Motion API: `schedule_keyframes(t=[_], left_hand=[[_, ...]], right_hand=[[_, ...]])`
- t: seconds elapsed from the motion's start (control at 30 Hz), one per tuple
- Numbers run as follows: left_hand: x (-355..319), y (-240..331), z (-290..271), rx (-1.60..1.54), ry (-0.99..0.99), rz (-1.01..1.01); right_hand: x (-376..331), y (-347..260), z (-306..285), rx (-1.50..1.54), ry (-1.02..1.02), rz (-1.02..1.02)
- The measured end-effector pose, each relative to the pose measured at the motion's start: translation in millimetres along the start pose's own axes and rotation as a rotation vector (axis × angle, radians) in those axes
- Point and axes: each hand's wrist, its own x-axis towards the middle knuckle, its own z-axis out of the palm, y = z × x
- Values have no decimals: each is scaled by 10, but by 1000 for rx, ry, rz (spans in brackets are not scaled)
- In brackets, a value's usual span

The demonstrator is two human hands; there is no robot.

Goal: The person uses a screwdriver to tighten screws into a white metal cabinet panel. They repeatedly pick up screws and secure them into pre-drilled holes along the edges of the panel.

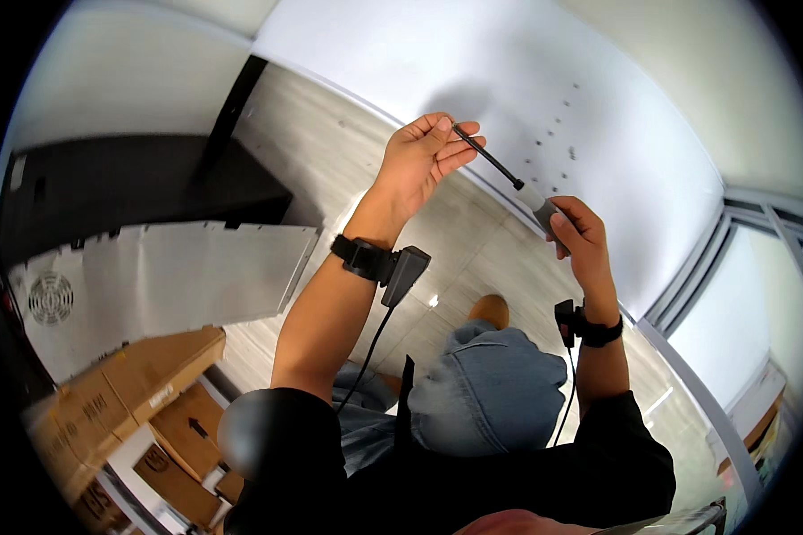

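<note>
My right hand (582, 234) is closed round the grey handle of a screwdriver (494, 164). Its long black shaft points up and left toward my left hand (424, 153). There the thumb and index finger pinch together right at the shaft's tip, while the other fingers stretch out beside it. Anything small between those fingertips is too tiny to make out. Both hands are held over the near edge of a white tabletop (375, 53). Beyond the screwdriver, several small dark screws (539, 143) lie scattered on that top.
At the left stands a black cabinet (134, 183), with a pale metal panel (169, 276) bearing a round vent in front. Cardboard boxes (107, 401) are stacked at the lower left. A metal-framed glass partition (687, 267) runs along the right. Cables hang from both wrist straps.
</note>
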Motion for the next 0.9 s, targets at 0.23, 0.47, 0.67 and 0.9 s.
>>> schedule_keyframes(t=[0.23, 0.47, 0.67, 0.9], left_hand=[[-813, 346, -447, -72, 77, 222], [-1500, 735, -789, -90, 172, 443], [-2190, 1201, -1127, -339, 262, 498], [-2558, 1413, -1780, -531, 283, 595]], right_hand=[[25, -449, 475, -135, -207, -79], [-83, -1471, 1129, -428, -349, -211], [-381, -2325, 2059, -726, -457, -522], [-688, -2400, 2976, -850, -500, -605]])
